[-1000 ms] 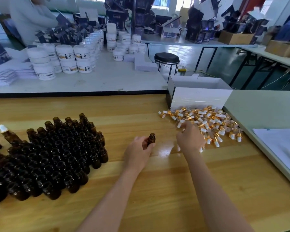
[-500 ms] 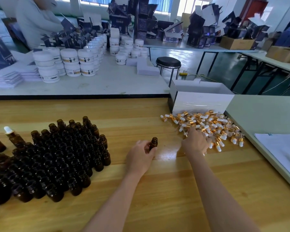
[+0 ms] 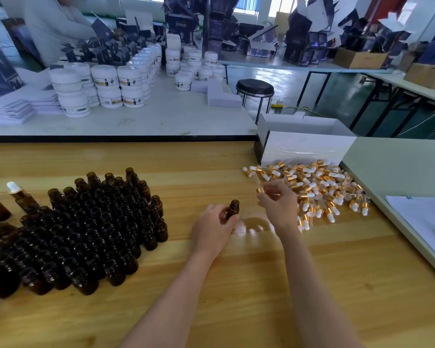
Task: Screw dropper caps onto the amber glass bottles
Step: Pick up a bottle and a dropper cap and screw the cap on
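Amber bottles [image 3: 86, 229], gold/wht dropper caps [image 3: 314, 187], wood-grain tbl [image 3: 236, 297].

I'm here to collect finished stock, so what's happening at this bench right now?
A person is capping small amber bottles by hand. The left hand grips one open bottle upright, and the right hand pinches a gold-collared dropper cap beside it, not yet on. The cluster of bottles is mostly uncapped; a capped bottle stands at far left. Loose caps lie heaped by a white box.

Your right hand [image 3: 278, 209] has lifted off the heap of gold-collared, white-bulbed dropper caps [image 3: 319, 187], which now lies beyond its fingers [image 3: 270, 198]. Those fingers now pinch one gold-collared dropper cap [image 3: 259, 190] at their tips.
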